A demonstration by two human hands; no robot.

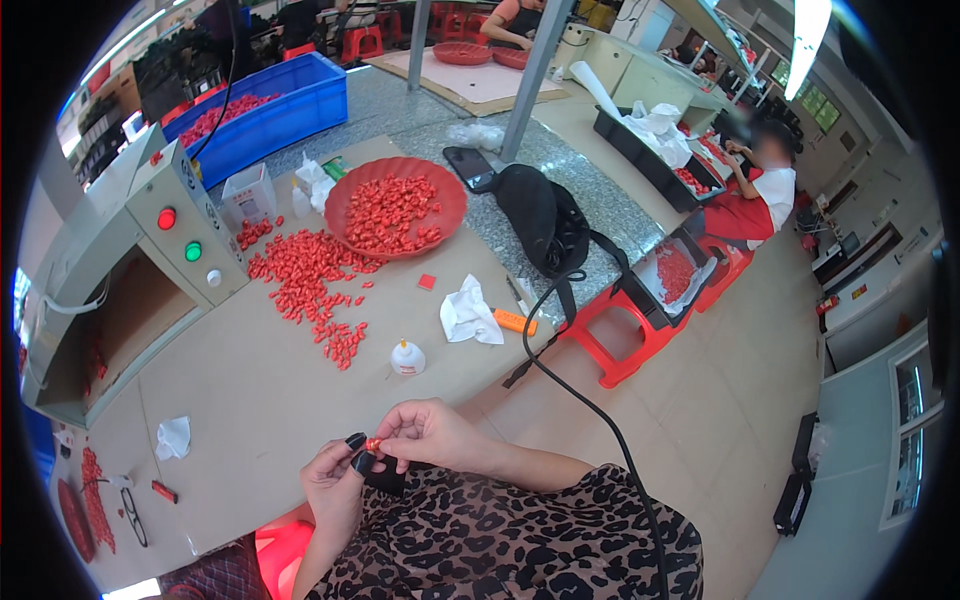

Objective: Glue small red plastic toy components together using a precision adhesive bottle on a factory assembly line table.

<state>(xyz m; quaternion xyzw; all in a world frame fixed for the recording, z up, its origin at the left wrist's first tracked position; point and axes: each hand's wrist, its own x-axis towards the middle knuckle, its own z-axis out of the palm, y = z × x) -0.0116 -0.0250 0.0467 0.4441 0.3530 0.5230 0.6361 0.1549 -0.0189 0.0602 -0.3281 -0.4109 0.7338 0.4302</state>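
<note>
Just above my lap, at the table's near edge, my left hand (332, 482) pinches a small glossy red piece (373, 444) with gold-coloured marks. Black covers sit on its thumb and a fingertip. From the other side my right hand (432, 436) closes its fingertips on the same piece, whose exact kind is too small to make out. Beyond my hands stands a small white squeeze bottle (407, 359) with a yellowish tip. A loose pile of similar red pieces (308, 280) spreads across the table, beside a scalloped red bowl (449, 230) holding more of them.
A grey machine (165, 270) with coloured buttons stands left, a blue crate (325, 95) behind it. Crumpled tissue (468, 312) touches an orange-handled tool (514, 321). A black bag (540, 215) and phone (470, 168) lie right; a black cable (600, 415) hangs nearby. Other people sit farther off.
</note>
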